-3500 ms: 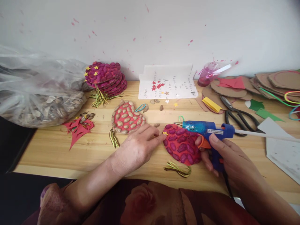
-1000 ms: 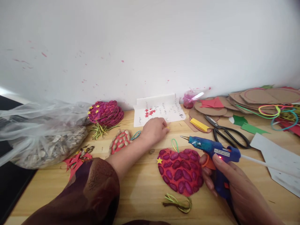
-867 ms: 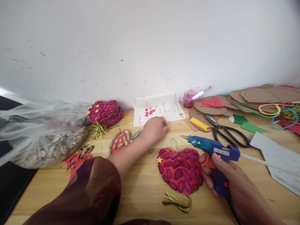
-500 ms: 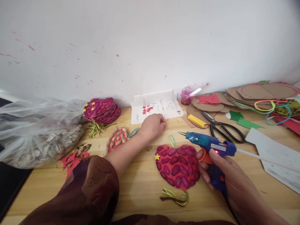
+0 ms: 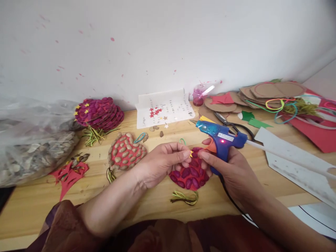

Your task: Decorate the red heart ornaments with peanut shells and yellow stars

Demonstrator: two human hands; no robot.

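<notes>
My left hand [image 5: 160,164] pinches a small yellow star [image 5: 191,154] between thumb and fingertip. In my right hand [image 5: 233,171] is a blue glue gun [image 5: 214,131], its red light lit and its nozzle pointing left. The right thumb and fingertips come close to the star; whether they touch it I cannot tell. Below both hands lies a red heart covered with purple seeds [image 5: 187,177], partly hidden by the fingers, with a green loop [image 5: 182,141] at its top. A bundle of green and brown yarn [image 5: 185,197] rests just in front of it.
A heart with tan seeds [image 5: 123,154] lies left, near red scraps [image 5: 69,176] and a bag of shells [image 5: 36,154]. Behind are stacked purple hearts [image 5: 105,113] and a paper sheet with stars [image 5: 170,101]. Scissors [image 5: 236,126], cardboard shapes [image 5: 278,90] and a white board [image 5: 283,168] stand right.
My left hand has come back from the paper sheet toward my right hand, now with a yellow star in its fingers. The glue gun has moved up and left over the heart; the view has shifted.
</notes>
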